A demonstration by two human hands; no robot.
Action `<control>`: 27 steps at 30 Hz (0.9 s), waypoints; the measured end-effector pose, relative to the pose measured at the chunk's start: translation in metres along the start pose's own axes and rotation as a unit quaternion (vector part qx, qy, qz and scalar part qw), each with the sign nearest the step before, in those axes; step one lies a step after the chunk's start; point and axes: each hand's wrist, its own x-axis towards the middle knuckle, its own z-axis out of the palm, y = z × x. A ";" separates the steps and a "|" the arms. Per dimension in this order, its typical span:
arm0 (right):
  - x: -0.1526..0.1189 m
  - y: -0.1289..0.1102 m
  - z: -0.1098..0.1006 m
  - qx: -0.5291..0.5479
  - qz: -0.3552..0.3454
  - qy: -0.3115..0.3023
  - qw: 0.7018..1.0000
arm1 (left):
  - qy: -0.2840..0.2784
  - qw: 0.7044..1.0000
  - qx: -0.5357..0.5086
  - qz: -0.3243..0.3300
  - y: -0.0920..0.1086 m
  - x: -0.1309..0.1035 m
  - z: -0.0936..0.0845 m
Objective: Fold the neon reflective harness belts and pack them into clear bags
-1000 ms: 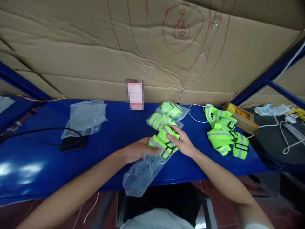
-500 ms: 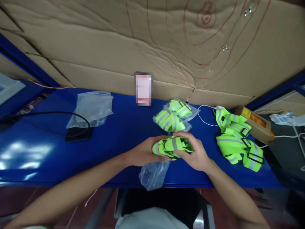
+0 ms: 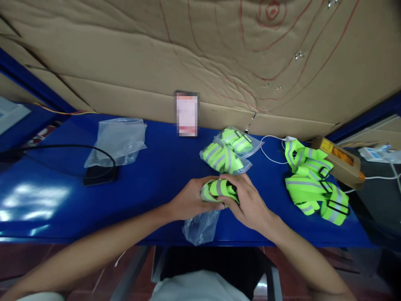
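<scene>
Between my two hands is a rolled-up neon-green reflective strap with a grey stripe. My left hand closes round its left end. From the other side my right hand grips it, fingers over the top and thumb along the front, covering its right end. A clear plastic bag lies under my hands near the table's front edge; its upper part is hidden. Just beyond my hands are two bagged reflective straps, the nearer bundle and the farther bundle.
Loose reflective straps with black buckles lie at the right, beside a cardboard box. Flat clear bags and a dark flat object lie at the left under a black cable. A phone-like device leans against the cardboard wall.
My right hand has slid left and closed further over the strap, so less of the roll shows. My left hand has stayed about in place.
</scene>
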 end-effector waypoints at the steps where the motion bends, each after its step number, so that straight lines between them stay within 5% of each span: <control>1: -0.001 0.000 0.000 0.013 -0.001 -0.007 1.000 | -0.015 1.000 0.006 -0.001 0.002 0.000 0.000; 8: 0.002 -0.004 0.000 0.113 0.040 -0.065 0.991 | -0.082 0.996 -0.004 -0.042 0.003 0.000 0.003; 13: 0.006 0.000 -0.005 0.128 0.105 -0.076 0.983 | -0.062 0.989 -0.105 -0.081 -0.003 0.003 0.005; 17: 0.009 0.008 -0.016 0.138 0.131 -0.025 0.981 | -0.021 0.988 -0.125 -0.086 0.001 0.005 0.002; 22: 0.009 0.007 -0.011 0.139 0.204 -0.019 0.969 | -0.022 0.993 -0.073 -0.094 0.004 0.005 0.004; 27: 0.012 0.000 0.003 0.059 0.220 0.026 0.973 | 0.041 0.997 0.039 -0.056 0.002 0.009 0.001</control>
